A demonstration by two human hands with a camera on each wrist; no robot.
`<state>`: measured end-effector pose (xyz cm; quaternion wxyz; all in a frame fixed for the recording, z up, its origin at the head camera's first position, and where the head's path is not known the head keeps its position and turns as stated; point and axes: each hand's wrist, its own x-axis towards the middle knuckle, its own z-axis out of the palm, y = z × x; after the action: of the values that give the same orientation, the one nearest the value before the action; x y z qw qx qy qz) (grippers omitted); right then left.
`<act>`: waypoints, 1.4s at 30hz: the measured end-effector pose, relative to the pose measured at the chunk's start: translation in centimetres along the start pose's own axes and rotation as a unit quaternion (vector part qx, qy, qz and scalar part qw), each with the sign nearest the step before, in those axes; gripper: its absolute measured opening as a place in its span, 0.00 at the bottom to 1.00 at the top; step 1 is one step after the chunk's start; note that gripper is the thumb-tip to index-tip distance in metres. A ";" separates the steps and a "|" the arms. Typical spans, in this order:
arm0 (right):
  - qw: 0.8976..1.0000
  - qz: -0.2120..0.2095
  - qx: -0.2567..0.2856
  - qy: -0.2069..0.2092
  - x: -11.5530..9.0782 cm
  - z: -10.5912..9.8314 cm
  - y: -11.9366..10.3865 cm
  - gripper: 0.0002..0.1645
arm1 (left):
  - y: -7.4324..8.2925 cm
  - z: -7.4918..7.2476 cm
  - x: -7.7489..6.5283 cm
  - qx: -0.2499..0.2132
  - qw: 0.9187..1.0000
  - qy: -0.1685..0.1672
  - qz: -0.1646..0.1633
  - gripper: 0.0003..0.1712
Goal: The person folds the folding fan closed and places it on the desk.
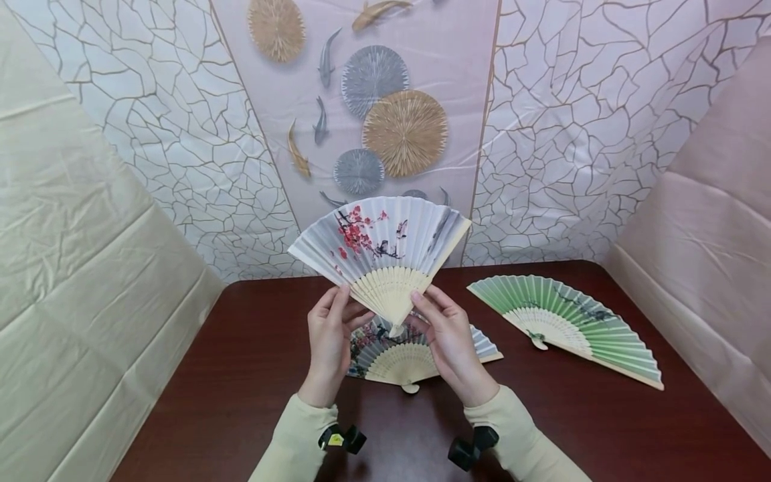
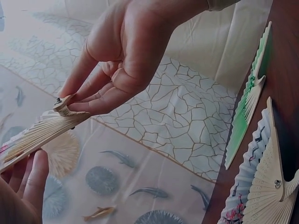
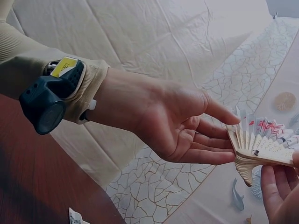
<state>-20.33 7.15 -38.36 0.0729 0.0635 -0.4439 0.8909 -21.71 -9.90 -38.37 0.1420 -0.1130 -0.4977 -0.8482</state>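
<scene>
Both hands hold up an unfolded folding fan (image 1: 394, 248) with a pale grey pleated leaf, red blossoms and light wooden ribs. My left hand (image 1: 330, 335) pinches its left edge low on the ribs, thumb in front. At the right outer rib, my right hand (image 1: 448, 338) grips with the thumb on the front. The pivot end points down between the hands. Below, a second open fan (image 1: 403, 363) with a floral leaf lies on the table, partly hidden by the hands and the held fan. The left wrist view shows the right hand (image 2: 133, 51) close to the pivot.
An open green fan (image 1: 566, 325) lies on the dark brown table (image 1: 253, 415) at the right. Behind the table hangs a patterned cloth (image 1: 181, 134) with fish and round motifs. Pale cloth walls stand left (image 1: 90, 268) and right (image 1: 711, 214).
</scene>
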 end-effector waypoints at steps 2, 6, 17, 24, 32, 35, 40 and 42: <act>1.000 -0.002 -0.001 -0.002 0.0 0.0 0.0 0.14 | 0.0 0.0 0.0 -0.006 1.000 0.005 0.001 0.13; 1.000 0.001 0.002 -0.005 0.0 0.0 0.0 0.14 | 0.1 0.1 0.1 -0.014 1.000 0.003 0.000 0.11; 1.000 0.016 0.002 -0.017 0.0 -0.1 -0.3 0.14 | 0.0 0.0 0.2 -0.042 0.998 -0.040 -0.019 0.10; 1.000 0.015 0.002 -0.024 -0.1 -0.1 -0.3 0.16 | -0.1 -0.5 0.5 -0.066 0.994 -0.086 -0.032 0.12; 0.999 0.024 -0.004 -0.044 -0.3 0.0 -0.2 0.16 | -0.3 -1.6 0.8 -0.088 0.981 -0.171 -0.022 0.14; 0.999 0.027 -0.006 -0.045 -0.4 0.0 -0.1 0.16 | -0.3 -1.8 0.9 -0.096 0.977 -0.189 -0.020 0.14; 0.999 0.031 -0.014 -0.040 -0.4 0.0 0.2 0.15 | -0.3 -1.8 1.0 -0.099 0.977 -0.186 -0.022 0.12; 0.999 0.033 -0.018 -0.039 -0.5 0.0 0.4 0.15 | -0.4 -1.7 0.9 -0.095 0.981 -0.168 -0.024 0.12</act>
<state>-19.93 6.89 -38.70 0.0269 0.0818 -0.4642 0.8815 -22.75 -11.36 -39.20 0.0241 -0.2549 -0.4346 -0.8635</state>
